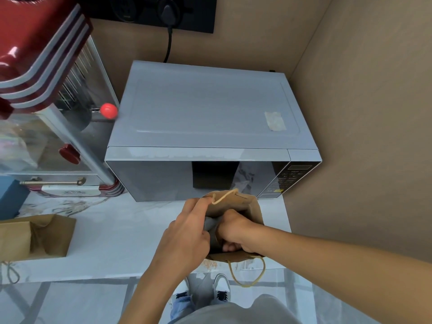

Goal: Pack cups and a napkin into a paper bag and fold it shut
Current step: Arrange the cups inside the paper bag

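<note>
**Both hands in the bag**

Paper bag [236, 203] sits open on the counter [117, 230], right in front of the microwave [210, 127]. Left hand [187, 235] pinches its near-left rim. Right hand [236, 230] is down inside, fingers curled round something grey [211, 226], can't tell what.

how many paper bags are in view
2. One bag stands in front of the microwave, with both hands in its open top. The other bag lies open on the counter at far left, partly cut off by the frame edge.
</note>
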`<act>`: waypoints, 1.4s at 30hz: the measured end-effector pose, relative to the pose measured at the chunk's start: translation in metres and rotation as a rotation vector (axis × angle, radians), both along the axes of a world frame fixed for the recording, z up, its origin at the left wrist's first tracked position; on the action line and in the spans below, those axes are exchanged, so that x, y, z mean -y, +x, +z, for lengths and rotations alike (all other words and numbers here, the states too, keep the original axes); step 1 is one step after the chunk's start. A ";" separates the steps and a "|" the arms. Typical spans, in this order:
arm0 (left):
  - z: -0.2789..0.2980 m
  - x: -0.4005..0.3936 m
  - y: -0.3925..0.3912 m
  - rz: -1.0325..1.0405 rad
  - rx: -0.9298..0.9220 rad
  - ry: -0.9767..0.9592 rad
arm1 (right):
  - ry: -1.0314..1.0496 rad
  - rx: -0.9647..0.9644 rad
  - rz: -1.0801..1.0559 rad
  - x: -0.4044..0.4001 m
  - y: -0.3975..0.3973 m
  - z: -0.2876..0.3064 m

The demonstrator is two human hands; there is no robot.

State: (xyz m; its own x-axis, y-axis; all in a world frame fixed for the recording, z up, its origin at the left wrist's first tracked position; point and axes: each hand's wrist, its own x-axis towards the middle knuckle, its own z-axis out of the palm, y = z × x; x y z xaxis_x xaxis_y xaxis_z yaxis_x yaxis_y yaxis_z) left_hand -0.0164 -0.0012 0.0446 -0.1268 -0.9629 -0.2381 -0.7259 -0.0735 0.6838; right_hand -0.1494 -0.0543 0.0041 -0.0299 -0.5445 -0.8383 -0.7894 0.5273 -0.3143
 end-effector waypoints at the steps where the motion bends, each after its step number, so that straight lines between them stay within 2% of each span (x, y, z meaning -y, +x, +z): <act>1: -0.001 0.000 0.000 0.003 -0.001 -0.001 | 0.000 -0.014 0.017 0.001 -0.001 0.001; 6: -0.004 0.000 -0.001 0.008 0.002 -0.004 | 0.099 -0.091 0.122 0.009 -0.008 0.016; 10: -0.004 0.001 -0.001 -0.003 -0.006 -0.003 | 0.223 -0.155 0.338 0.023 -0.011 0.045; 15: -0.003 0.001 -0.004 -0.024 -0.013 0.031 | 0.091 -0.298 0.682 0.039 -0.011 0.070; 19: 0.002 0.002 -0.007 -0.013 -0.025 -0.004 | 0.047 -0.288 0.753 0.041 -0.010 0.073; 22: 0.004 0.005 -0.005 0.006 -0.033 -0.028 | 0.047 -0.205 0.657 0.038 -0.012 0.070; 25: 0.005 0.009 -0.003 0.008 -0.044 -0.045 | 0.028 -0.078 0.473 0.038 -0.018 0.071; 27: 0.005 0.011 -0.003 -0.001 -0.047 -0.055 | 0.047 0.065 0.288 0.039 -0.022 0.074; 32: 0.001 0.019 -0.003 -0.030 -0.084 -0.128 | 0.252 0.530 -0.191 0.040 -0.031 0.091; 36: 0.000 0.022 -0.002 -0.049 -0.131 -0.117 | 0.237 0.664 -0.304 0.033 -0.025 0.097; 38: -0.002 0.023 -0.002 -0.041 -0.124 -0.141 | 0.192 0.625 -0.282 0.032 -0.021 0.094; 39: -0.003 0.024 -0.002 -0.027 -0.113 -0.158 | 0.160 0.539 -0.211 0.032 -0.018 0.091; 40: -0.004 0.024 -0.002 -0.009 -0.103 -0.170 | 0.106 0.384 -0.066 0.033 -0.017 0.085; 42: -0.005 0.024 -0.002 0.006 -0.089 -0.177 | -0.034 -0.032 0.384 0.035 -0.014 0.069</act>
